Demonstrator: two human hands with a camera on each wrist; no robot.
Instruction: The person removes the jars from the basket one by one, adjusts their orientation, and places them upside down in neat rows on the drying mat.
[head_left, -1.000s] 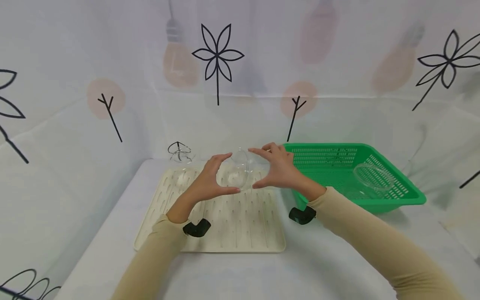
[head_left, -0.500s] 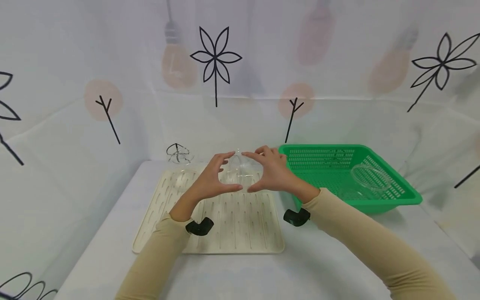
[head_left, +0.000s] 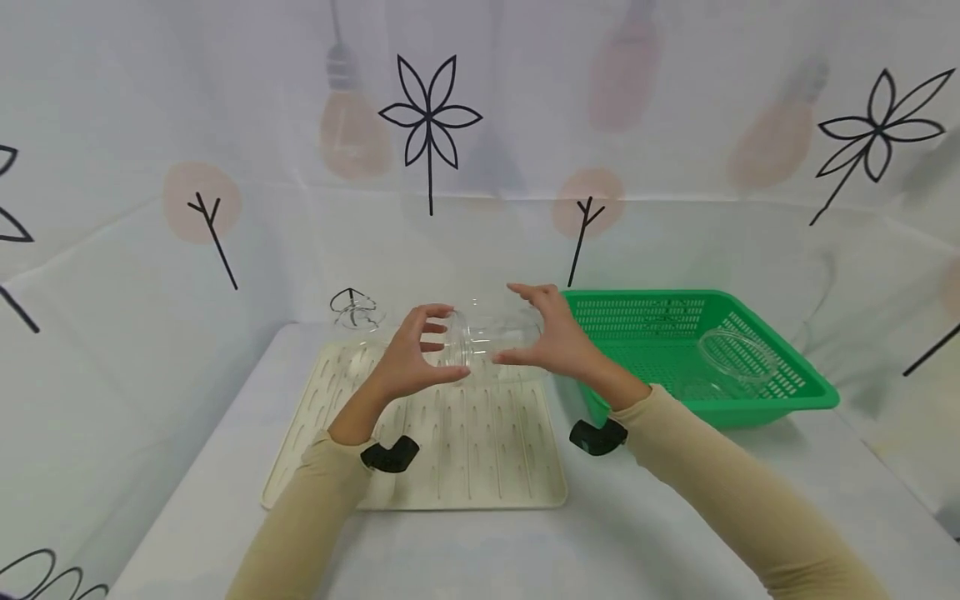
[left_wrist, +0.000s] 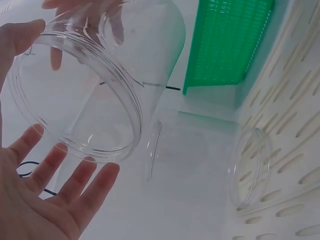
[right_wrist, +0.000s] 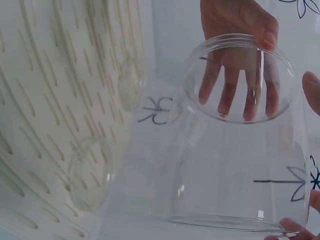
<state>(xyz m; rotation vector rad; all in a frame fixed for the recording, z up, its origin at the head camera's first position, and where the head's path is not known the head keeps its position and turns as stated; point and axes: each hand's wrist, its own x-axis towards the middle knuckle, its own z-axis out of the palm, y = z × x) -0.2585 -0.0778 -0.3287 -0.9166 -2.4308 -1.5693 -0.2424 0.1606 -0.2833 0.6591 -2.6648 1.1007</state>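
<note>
Cream tray [head_left: 480, 483] lay below; clear jar [head_left: 487, 333] was sideways above it, left hand [head_left: 405, 358] gripping its rim. Right hand [head_left: 564, 337] spread round other end, contact unclear. Likely two-handed mid-air handling; next move probably called for firming the right-hand hold.

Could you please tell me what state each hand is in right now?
Left hand: holding the clear jar.
Right hand: spread around the jar's end; whether it grips cannot be told.
</note>
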